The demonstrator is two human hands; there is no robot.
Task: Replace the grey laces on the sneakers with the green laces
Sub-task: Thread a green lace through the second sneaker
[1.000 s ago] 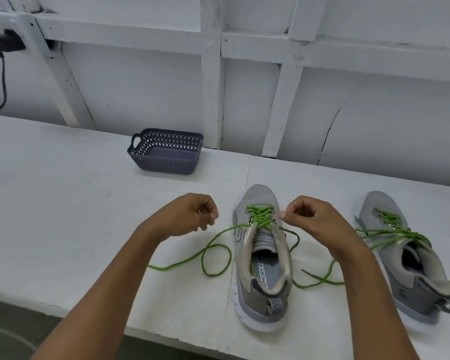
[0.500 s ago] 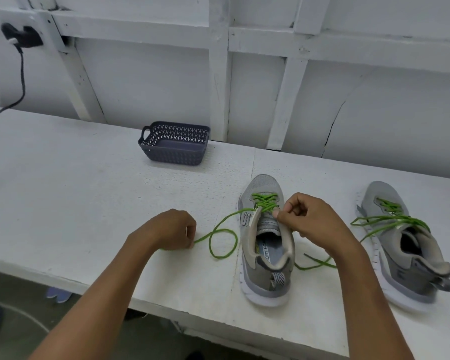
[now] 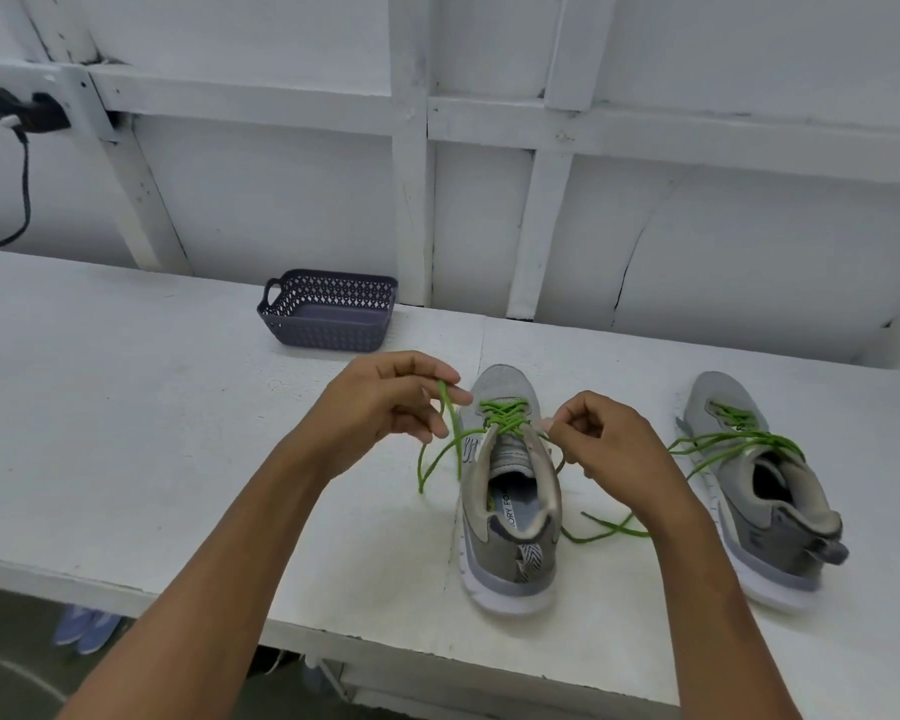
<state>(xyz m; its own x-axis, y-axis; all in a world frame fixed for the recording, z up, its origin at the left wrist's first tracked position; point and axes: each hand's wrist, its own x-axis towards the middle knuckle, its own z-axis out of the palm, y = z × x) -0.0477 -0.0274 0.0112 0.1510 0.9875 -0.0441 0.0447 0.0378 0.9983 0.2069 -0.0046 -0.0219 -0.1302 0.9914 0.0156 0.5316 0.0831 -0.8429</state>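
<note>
**Green lace goes up a grey sneaker, row by row**

A person's left hand pinches one end of the green lace between thumb and fingertips. The hand is raised off the white surface, just left of the near sneaker, whose toe points away. The right hand, its grip closed thumb to finger, sits at the top of the lacing on the shoe's other side. It appears to pinch the lace where it leaves an eyelet, and that side's tail lies on the surface under the wrist.

Green crosses cover the lower rows, while the eyelets nearer the collar look unthreaded. The second sneaker, well apart to the right, carries its own lace, strung loosely with long strands across its opening. A dark basket stands at the back by the wall. No grey laces are in view.

The step in hand looks like drawing up slack before the next eyelet. It would go best if the right pinch holds the shoe and the finished rows steady while the left pulls. Slack should be taken up from the toe upward, and the two tails kept about even. Each crossing should enter its eyelet from the same side as the rows below. Pulling only at the top risks bunching the tongue and leaving one tail short.
</note>
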